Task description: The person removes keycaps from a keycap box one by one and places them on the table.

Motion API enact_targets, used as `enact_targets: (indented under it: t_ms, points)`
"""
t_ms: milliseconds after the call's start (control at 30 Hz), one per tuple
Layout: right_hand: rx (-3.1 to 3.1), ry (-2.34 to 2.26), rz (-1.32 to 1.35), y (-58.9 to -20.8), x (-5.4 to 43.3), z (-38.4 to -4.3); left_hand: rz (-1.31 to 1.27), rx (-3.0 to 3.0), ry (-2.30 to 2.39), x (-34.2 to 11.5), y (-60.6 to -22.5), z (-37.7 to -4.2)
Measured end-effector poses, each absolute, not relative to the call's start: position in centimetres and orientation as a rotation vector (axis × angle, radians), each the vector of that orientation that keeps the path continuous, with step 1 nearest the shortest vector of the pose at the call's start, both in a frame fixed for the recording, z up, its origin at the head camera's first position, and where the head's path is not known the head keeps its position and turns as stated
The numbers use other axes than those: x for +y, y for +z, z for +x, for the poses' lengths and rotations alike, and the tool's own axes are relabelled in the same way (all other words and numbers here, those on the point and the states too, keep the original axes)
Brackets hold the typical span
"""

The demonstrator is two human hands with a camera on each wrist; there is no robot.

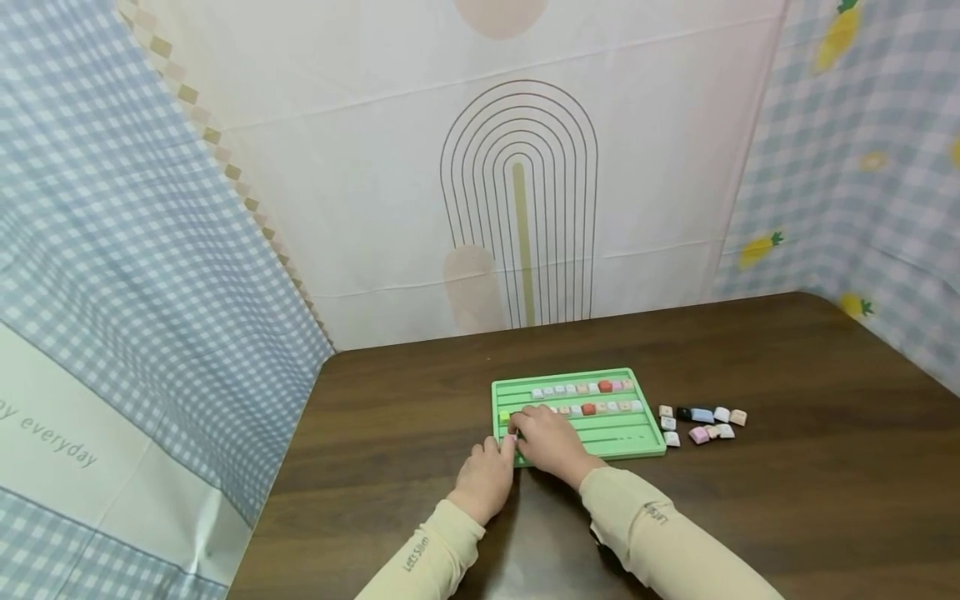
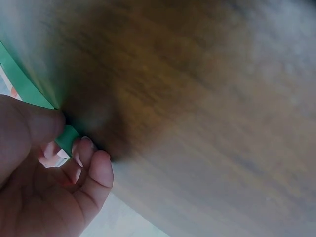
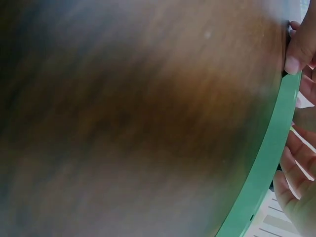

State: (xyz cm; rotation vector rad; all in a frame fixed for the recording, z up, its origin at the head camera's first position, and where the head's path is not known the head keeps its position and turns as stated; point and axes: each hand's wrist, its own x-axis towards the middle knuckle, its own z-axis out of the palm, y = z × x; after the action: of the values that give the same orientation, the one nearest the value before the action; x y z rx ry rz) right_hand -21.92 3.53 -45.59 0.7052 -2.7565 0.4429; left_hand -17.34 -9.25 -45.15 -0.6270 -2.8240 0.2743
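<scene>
A green tray (image 1: 651, 452) with ridged rows lies on the table, keycaps lined up along its two upper rows. At its near left corner my left hand (image 1: 483, 482) grips the edge; the left wrist view shows the thumb on the green rim (image 2: 29, 91) and curled fingers beside it. My right hand (image 1: 553, 442) reaches over the tray's left part, its thumb and index finger pinching a pink keycap (image 1: 512, 437) close to the left fingertips. A yellow-green keycap (image 1: 505, 417) sits just beyond. The right hand hides part of the second row.
Several loose keycaps lie right of the tray, among them a blue one (image 1: 702, 415), a black one (image 1: 683, 413) and a pink one (image 1: 699, 435). The brown wooden table (image 1: 390, 400) extends around the tray, with patterned cloth (image 1: 375, 208) hanging behind and at both sides.
</scene>
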Motion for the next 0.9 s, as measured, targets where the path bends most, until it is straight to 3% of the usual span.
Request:
enact_targets:
  t_ms: [533, 900]
  points:
    - [-2.773, 0.462, 0.667, -45.2, 3.7, -21.5, -0.627, -2.875, 0.210, -9.0, -44.9, -17.1]
    - [-2.853, 0.589, 0.557, -41.6, 8.5, -22.0, -0.633, -2.974, 0.136, -9.3, -45.0, -17.5]
